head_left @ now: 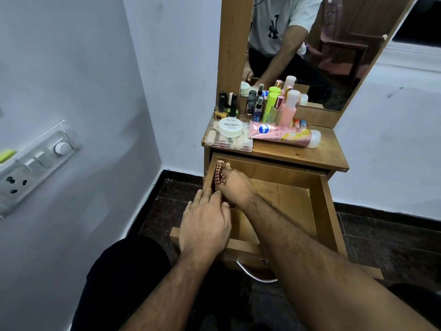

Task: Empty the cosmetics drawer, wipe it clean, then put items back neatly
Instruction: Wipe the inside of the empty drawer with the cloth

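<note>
The wooden drawer (293, 194) is pulled out below the dressing table top, and no cosmetics show inside it. My right hand (235, 187) holds a red-and-white checked cloth (220, 174) against the drawer's far left inner corner. My left hand (205, 225) rests on the drawer's left side wall, fingers straight and touching the cloth's near edge. The cosmetics stand on the table top (310, 156): a white nail polish jar (230, 127) on a clear organiser box (226, 139), a pink tube (284, 134) lying flat, and several bottles (269, 106).
A mirror (310, 44) rises behind the bottles. A metal handle (255, 274) curves under the drawer front. A wall switchboard with sockets (33, 168) is at the left. Dark tiled floor (174, 194) surrounds the table, and my dark-clothed knee (128, 271) is at lower left.
</note>
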### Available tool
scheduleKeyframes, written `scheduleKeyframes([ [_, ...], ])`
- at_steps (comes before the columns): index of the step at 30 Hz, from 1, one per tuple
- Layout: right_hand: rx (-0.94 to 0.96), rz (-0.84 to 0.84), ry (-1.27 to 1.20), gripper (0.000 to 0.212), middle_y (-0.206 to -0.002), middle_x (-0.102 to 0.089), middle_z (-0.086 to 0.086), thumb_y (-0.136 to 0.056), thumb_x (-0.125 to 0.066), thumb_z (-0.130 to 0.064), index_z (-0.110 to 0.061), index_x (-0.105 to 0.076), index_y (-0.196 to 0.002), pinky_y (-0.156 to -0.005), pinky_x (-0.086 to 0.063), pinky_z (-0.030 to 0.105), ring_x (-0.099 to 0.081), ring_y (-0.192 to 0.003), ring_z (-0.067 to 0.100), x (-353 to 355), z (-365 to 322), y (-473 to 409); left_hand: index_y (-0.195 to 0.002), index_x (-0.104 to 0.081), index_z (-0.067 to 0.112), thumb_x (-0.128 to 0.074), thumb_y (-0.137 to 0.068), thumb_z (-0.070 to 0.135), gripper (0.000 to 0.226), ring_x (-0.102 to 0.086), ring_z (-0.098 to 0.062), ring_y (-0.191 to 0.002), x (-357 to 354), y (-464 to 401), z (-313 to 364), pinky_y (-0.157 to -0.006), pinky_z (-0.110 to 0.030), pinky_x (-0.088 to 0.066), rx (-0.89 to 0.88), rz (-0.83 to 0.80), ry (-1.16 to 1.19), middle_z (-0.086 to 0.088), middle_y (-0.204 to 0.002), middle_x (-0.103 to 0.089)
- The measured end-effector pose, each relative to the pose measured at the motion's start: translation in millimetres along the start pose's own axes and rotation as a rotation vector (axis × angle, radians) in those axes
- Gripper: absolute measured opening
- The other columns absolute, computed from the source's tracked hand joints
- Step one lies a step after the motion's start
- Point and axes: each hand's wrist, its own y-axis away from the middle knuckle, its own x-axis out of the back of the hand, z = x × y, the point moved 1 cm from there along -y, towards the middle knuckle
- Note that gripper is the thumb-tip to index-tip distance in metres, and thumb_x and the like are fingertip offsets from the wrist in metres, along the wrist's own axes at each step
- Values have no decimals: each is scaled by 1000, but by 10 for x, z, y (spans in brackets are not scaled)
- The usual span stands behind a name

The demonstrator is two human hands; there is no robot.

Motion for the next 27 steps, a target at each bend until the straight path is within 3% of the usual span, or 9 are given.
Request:
scheduleKeyframes([
  [10, 28, -255, 163, 44, -134, -61, 8, -94, -60, -24, -14, -55, -137, -92, -45, 28, -59, -118, 26, 253, -16, -92, -149, -39, 23, -27, -103, 39, 50, -20, -16, -150, 47, 26, 49, -122, -38, -20, -10, -15, -23, 1, -158, -35],
  [14, 109, -374, 240, 26, -111, -69, 8, -95, -57, -18, -12, -66, -118, -71, -44, 26, -60, -89, 23, 304, -60, 123, -149, -39, 23, -26, -103, 39, 50, -20, -16, -150, 52, 19, 45, -122, -38, -20, -15, -15, -16, 1, -159, -34],
  [17, 159, -442, 218, 23, -83, -60, -1, -94, -54, -8, -16, -64, -114, -54, -39, 23, -54, -69, 15, 256, -1, 411, -146, -44, 24, -26, -102, 37, 49, -24, -17, -149, 36, 20, 28, -120, -40, -24, -22, -7, -19, 1, -156, -38],
  [20, 177, -579, 216, 12, -81, -64, 3, -91, -57, -6, -16, -60, -85, -53, -43, 25, -54, -63, 14, 185, 104, 683, -145, -45, 21, -26, -103, 35, 48, -25, -18, -148, 35, 31, 37, -120, -39, -24, -32, -3, -22, 0, -155, -40],
  [23, 208, -639, 177, 24, -92, -69, 4, -93, -49, -4, -12, -69, -104, -58, -43, 21, -55, -68, 13, 217, 147, 877, -146, -43, 20, -26, -103, 34, 49, -24, -18, -149, 63, 38, 47, -120, -39, -23, -29, -4, -14, 0, -156, -38],
  [27, 170, -657, 154, 37, -75, -60, -14, -95, -45, 1, -10, -70, -120, -39, -34, 5, -52, -56, 1, 368, 163, 930, -146, -44, 19, -27, -103, 34, 49, -25, -18, -148, 89, 44, 53, -121, -40, -23, -35, 10, -5, 0, -155, -40],
])
